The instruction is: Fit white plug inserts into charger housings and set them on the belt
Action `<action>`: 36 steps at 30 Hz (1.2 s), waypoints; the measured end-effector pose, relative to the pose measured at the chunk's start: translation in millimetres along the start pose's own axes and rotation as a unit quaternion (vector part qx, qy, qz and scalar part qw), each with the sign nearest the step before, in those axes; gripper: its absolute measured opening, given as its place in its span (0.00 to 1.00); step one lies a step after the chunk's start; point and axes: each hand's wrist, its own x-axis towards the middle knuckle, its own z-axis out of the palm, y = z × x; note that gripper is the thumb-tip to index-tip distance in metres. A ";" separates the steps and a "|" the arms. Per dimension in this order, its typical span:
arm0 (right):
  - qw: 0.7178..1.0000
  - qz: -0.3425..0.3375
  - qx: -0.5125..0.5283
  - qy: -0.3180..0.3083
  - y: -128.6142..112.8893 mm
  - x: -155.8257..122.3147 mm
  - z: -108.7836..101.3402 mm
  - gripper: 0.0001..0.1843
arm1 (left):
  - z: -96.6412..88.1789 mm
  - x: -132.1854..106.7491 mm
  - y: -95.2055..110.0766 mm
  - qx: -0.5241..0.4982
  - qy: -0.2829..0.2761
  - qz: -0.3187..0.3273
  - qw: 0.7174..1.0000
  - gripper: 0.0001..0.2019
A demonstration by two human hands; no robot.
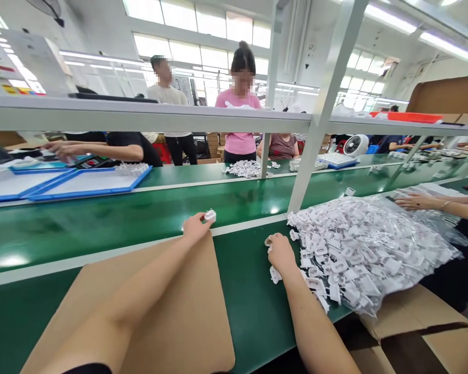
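Reaching over the far edge of a brown cardboard sheet [171,306], my left hand [195,226] pinches a small white plastic part [210,215] in its fingertips, near the green conveyor belt [253,200]. My right hand [281,252] is at the left edge of a large heap of similar white plastic parts [359,249], fingers curled in. A bit of white shows under those fingers, but its shape is mostly hidden. One loose white part [275,275] lies on the green tabletop just below my right hand. Clear plastic film covers much of the heap.
A co-worker's hand [419,200] rests on the bag at the right. A white metal post [315,130] and a shelf beam [148,118] cross ahead. Blue-rimmed trays [89,183] stand across the belt at left. Open cardboard boxes [417,317] sit below the heap.
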 end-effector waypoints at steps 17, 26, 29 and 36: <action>0.946 -0.161 0.269 0.084 -15.0 -2.0 5.6 0.18 | 0.3 -98.6 24.2 -0.365 -0.162 0.057 0.915 0.30; 0.918 -0.250 0.307 -0.013 -54.5 -36.7 28.5 0.39 | 17.0 -157.6 42.3 -0.620 -0.356 -0.064 0.696 0.26; 0.919 -0.239 0.313 0.010 -51.6 -34.8 30.3 0.34 | 22.7 -156.4 40.4 -0.630 -0.313 -0.052 0.709 0.26; 0.925 -0.194 0.325 0.036 -44.5 -27.5 25.3 0.18 | 34.1 -167.5 36.7 -0.591 -0.238 0.041 0.770 0.23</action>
